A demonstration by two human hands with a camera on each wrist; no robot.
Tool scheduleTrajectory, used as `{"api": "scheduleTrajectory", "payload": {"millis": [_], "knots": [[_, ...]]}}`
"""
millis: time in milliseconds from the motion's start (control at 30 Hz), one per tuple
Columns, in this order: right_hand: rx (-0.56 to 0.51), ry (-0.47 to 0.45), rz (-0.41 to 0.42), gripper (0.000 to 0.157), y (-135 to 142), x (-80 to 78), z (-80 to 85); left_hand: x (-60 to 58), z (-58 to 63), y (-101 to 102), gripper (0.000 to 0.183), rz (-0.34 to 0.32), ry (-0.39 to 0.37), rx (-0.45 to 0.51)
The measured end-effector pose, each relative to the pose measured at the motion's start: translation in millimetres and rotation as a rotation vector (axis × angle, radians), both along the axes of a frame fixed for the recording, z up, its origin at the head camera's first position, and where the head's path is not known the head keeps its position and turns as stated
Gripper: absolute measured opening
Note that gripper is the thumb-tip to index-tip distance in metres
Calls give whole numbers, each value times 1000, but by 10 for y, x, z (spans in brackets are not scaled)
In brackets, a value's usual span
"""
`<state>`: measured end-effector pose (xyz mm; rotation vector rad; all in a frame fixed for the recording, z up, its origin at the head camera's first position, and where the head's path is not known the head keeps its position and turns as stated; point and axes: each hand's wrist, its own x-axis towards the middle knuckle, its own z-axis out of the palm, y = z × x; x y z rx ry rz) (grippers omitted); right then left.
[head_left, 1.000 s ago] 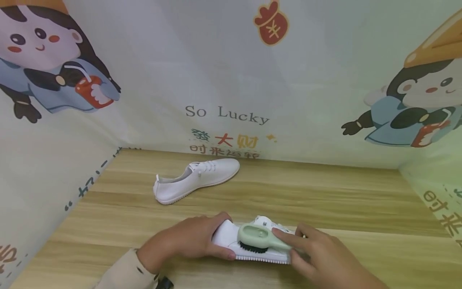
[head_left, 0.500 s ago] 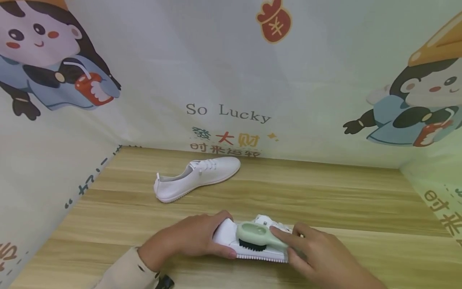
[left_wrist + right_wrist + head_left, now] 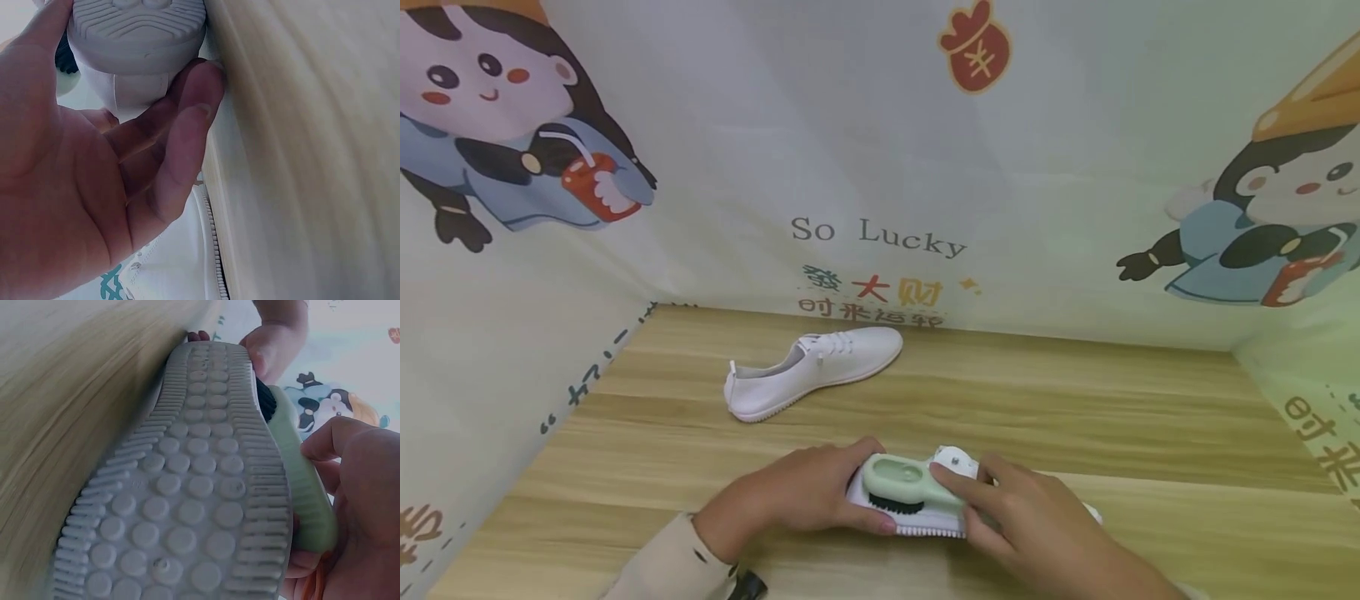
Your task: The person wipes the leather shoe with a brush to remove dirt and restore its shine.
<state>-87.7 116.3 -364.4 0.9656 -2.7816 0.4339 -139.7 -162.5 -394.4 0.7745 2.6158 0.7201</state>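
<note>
A white lace-up shoe (image 3: pixel 938 520) lies tipped on its side, its toe end pointing right behind my right hand. My left hand (image 3: pixel 812 490) grips the heel, thumb along the near side. In the left wrist view the fingers curl round below the ridged heel sole (image 3: pixel 140 31). My right hand (image 3: pixel 1037 521) holds the handle of a light green brush (image 3: pixel 891 477), index finger stretched along its top. Black bristles (image 3: pixel 895 504) lie against the shoe's upper side close to the heel. The right wrist view shows the studded sole (image 3: pixel 187 487) with the brush handle (image 3: pixel 309 506) beside it.
A second white shoe (image 3: pixel 782 387) stands upright behind on the wood-patterned tabletop (image 3: pixel 1075 400), toe to the right. Printed cloth walls (image 3: pixel 737 150) enclose the back and both sides. A small black object (image 3: pixel 748 586) shows by the left sleeve (image 3: pixel 662 567).
My right hand has slid the brush left along the shoe, from its middle toward the heel. The toe end now shows past the right hand. The left hand keeps its hold.
</note>
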Motion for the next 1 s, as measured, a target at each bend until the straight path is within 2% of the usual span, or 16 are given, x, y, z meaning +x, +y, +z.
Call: {"api": "scheduleTrajectory", "payload": {"millis": [367, 533, 800, 1000], "knots": [[-21, 55, -62, 50, 286, 66, -68, 2, -27, 20, 69, 14, -40, -10], [-31, 82, -73, 52, 473, 99, -88, 1, -13, 21, 72, 15, -30, -16], [66, 37, -92, 50, 719, 132, -83, 2, -22, 10, 72, 19, -13, -17], [69, 35, -99, 50, 716, 165, -44, -11, -36, 21, 73, 6, -6, -17]]}}
